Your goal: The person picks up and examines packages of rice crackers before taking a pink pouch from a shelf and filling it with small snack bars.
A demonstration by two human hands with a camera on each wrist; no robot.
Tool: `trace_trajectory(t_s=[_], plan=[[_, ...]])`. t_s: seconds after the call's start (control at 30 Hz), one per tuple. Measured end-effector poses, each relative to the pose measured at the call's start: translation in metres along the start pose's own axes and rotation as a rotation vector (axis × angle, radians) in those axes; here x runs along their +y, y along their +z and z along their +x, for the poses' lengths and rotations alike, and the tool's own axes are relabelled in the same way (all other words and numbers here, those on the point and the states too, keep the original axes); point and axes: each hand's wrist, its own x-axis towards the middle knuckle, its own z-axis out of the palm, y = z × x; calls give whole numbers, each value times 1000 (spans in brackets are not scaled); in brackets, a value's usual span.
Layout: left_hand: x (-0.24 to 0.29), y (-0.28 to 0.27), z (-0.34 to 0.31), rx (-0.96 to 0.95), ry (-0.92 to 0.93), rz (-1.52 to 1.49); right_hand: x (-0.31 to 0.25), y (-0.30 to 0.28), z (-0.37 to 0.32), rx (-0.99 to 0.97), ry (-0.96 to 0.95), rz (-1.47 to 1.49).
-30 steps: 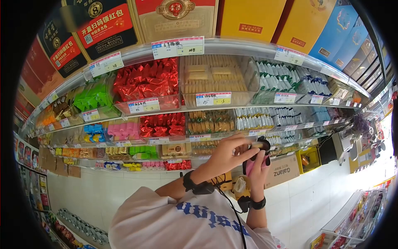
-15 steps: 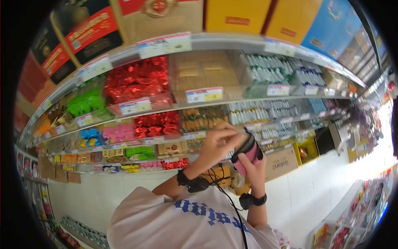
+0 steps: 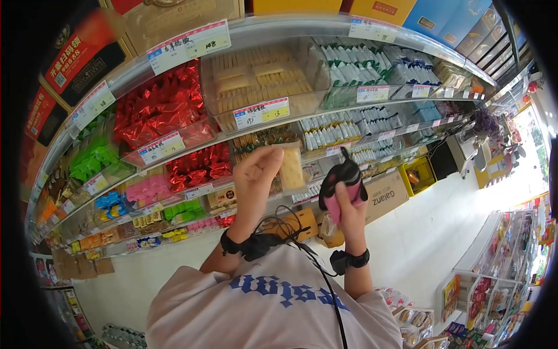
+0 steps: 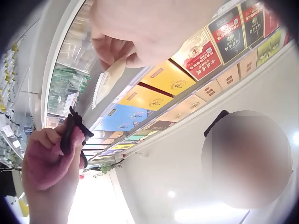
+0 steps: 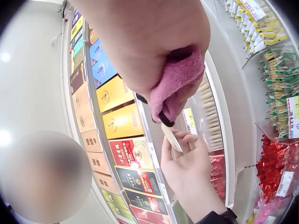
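Observation:
My left hand (image 3: pixel 256 174) pinches a flat, pale biscuit in a clear wrapper (image 3: pixel 292 167) by its upper edge, upright in front of the shelves. In the left wrist view the wrapper (image 4: pixel 106 84) shows its crimped edge. To the right, my right hand (image 3: pixel 352 216) grips a fuzzy pink cloth piece with black edging (image 3: pixel 343 181), bunched in its fingers, the thumb over its front. In the right wrist view the pink cloth (image 5: pixel 180 79) hangs from the palm, and the biscuit overlaps its lower black edge.
Clear bins of wrapped snacks line the shelves, with red packets (image 3: pixel 165 107), stacked pale biscuits (image 3: pixel 261 75) and white-green packets (image 3: pixel 354 61). Price tags (image 3: pixel 261 113) run along the edges. A Galanz carton (image 3: pixel 386 195) and a yellow crate (image 3: pixel 419 174) stand below. A black cable (image 3: pixel 317 273) hangs over my shirt.
My left hand has moved left, away from the black part of the cloth, and the wrapped biscuit now shows fully. The right hand still grips the cloth. The head view has tilted.

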Motion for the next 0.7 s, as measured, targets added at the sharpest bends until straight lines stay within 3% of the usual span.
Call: trace_trajectory(t_s=[0.13, 0.23, 0.37, 0.5, 0.6, 0.7], plan=[[5, -10, 0, -38, -66, 19, -3, 23, 0, 5, 72, 103], [-5, -19, -2, -101, -184, 46, 6, 42, -4, -193, 196, 31], [-15, -39, 1, -314, -2, 289, 13, 63, -4, -353, 301, -114], [-11, -57, 9, -383, -232, 160, 27, 62, -11, -398, 411, -241], [-20, -71, 12, -398, -303, 115, 12, 77, -16, -289, 488, -163], [-21, -69, 15, -466, -235, 202, 45, 69, -22, -287, 257, -120]])
